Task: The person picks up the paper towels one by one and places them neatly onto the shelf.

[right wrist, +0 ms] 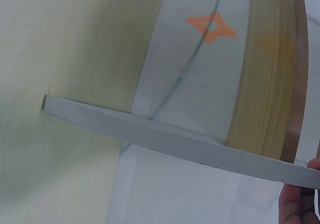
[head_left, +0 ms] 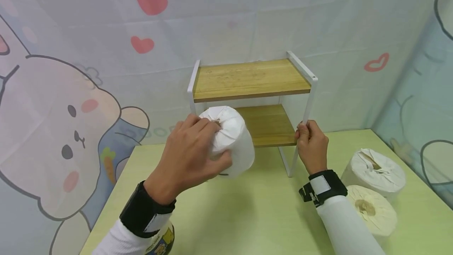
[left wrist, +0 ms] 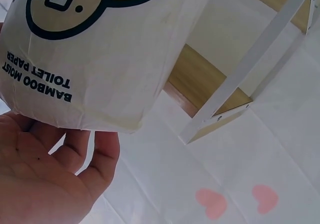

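Note:
My left hand [head_left: 192, 156] grips a white paper-wrapped roll [head_left: 238, 148] by its top end, in front of the shelf's left side. The left wrist view shows the roll's wrapper [left wrist: 100, 79] printed "Bamboo Moist Toilet Paper", with my fingers [left wrist: 105, 159] at its end. With my right hand [head_left: 313, 146] I pinch the right front white post of a two-tier wooden shelf [head_left: 251, 78]. In the right wrist view the post [right wrist: 165, 136] runs across the picture, and part of my right hand [right wrist: 300, 201] shows at the edge.
Two more rolls stand on the table at the right, a white one [head_left: 385, 174] and a cream one [head_left: 382, 217]. A container with a colourful label [head_left: 164, 243] is partly hidden behind my left forearm. A printed cloth [head_left: 230, 30] hangs behind the shelf.

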Motion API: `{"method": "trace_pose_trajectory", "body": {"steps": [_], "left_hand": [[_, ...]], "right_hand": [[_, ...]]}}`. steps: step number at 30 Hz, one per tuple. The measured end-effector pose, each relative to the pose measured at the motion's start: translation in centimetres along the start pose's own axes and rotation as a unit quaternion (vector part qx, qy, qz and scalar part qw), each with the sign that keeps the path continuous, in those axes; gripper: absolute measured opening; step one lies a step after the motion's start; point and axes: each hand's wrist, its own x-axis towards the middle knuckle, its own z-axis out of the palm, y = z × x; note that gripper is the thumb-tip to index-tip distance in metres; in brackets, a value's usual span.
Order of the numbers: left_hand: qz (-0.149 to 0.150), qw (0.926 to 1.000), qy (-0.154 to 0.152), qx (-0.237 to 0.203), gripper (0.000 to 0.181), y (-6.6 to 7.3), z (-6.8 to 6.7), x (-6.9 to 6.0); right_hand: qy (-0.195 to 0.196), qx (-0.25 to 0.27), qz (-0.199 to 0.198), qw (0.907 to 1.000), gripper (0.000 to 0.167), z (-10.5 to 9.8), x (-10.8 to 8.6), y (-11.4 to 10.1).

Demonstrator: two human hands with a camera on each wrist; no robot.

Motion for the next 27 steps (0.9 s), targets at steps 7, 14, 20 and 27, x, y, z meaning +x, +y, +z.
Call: {"method": "trace_pose_trajectory", "body": {"steps": [7, 14, 20, 27], "left_hand": [[-0.001, 1.0, 0.005, -0.002, 0.03, -0.3, -0.3, 0.3], [0.001, 0.9999, 0.009, -0.01, 0.031, -0.2, -0.4, 0.5], [0.003, 0.9998, 0.017, -0.006, 0.031, -0.2, -0.7, 0.8], [0.0, 0.9997, 0.023, -0.005, 0.032, -0.4, -1.0, 1.1]], "right_hand": [[0.002, 0.001, -0.008, 1.0, 0.024, 0.2, 0.1, 0.0], [0.009, -0.001, -0.008, 0.9999, 0.023, 0.0, -0.1, 0.2], [0.004, -0.003, 0.002, 1.0, 0.025, 0.1, -0.3, 0.3], [0.002, -0.006, 0.006, 1.0, 0.023, 0.2, -0.1, 0.3]]}}
